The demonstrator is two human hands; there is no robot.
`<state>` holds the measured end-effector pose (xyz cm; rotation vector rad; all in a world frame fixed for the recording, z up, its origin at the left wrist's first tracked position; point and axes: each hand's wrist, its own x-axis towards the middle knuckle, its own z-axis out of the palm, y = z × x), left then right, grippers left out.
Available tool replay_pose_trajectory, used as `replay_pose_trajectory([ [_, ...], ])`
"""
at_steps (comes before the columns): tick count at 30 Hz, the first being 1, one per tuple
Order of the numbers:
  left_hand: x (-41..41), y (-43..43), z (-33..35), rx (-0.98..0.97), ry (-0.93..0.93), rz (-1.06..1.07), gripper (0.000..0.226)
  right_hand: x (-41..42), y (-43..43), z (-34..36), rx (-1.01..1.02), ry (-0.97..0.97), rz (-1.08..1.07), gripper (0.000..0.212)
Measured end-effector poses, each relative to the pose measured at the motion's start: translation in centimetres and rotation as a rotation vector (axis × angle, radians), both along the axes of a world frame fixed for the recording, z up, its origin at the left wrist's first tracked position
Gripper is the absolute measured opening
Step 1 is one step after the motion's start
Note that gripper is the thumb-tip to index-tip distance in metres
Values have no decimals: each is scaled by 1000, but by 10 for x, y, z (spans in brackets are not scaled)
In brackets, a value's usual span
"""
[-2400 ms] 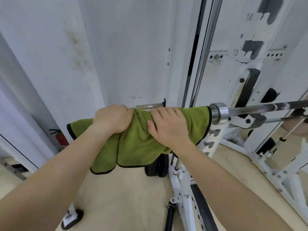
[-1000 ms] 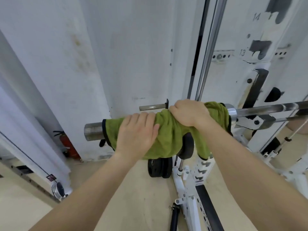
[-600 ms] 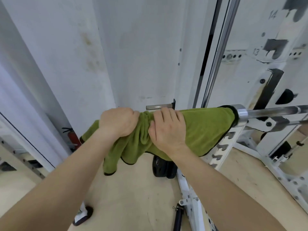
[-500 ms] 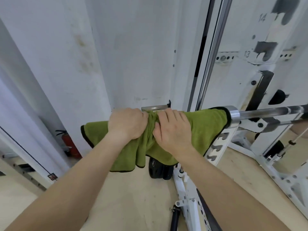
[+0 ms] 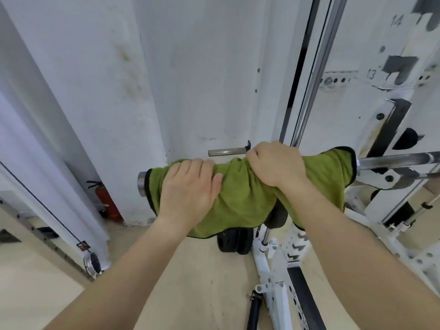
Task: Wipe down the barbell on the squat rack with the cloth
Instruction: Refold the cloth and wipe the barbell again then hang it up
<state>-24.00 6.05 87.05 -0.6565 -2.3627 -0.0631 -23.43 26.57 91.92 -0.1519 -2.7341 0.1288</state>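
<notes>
Cloth (image 5: 250,198) draped over barbell (image 5: 392,160) sleeve, at left end of squat rack (image 5: 352,110). Left hand (image 5: 190,189): fingers pressed together, curled over cloth beside bare sleeve tip. Right hand (image 5: 276,165): fisted round bunched cloth. Sleeve tip near white wall (image 5: 202,67); shaft bare to right of cloth. Upright marked "13", "14".

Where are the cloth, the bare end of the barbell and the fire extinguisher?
cloth (image 5: 247,198), head view, on its bunched green middle.
barbell (image 5: 141,184), head view, on the bare metal end left of the cloth.
fire extinguisher (image 5: 108,203), head view, on its red body.
</notes>
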Motion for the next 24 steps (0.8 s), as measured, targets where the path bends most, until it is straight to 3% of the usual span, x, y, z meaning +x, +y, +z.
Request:
replay_pose_trajectory([
  [5,-12,-46,23,45,-124,111,46,5,-115,-39,-35,326,60,33],
  [9,-26,-27,47,46,-369,178,48,14,-71,-59,142,418,282,33],
  [12,-31,16,55,19,-516,129,49,26,-1,-60,213,432,221,37],
  [15,-13,76,39,-2,-256,56,39,38,67,-42,167,341,34,43],
  [17,-1,98,31,17,-139,25,41,32,82,-24,173,177,-59,47],
  [21,4,94,15,-19,-53,-47,39,-5,60,1,89,-229,42,56],
  [24,6,64,7,11,-9,-18,35,-8,15,8,10,-227,84,48],
])
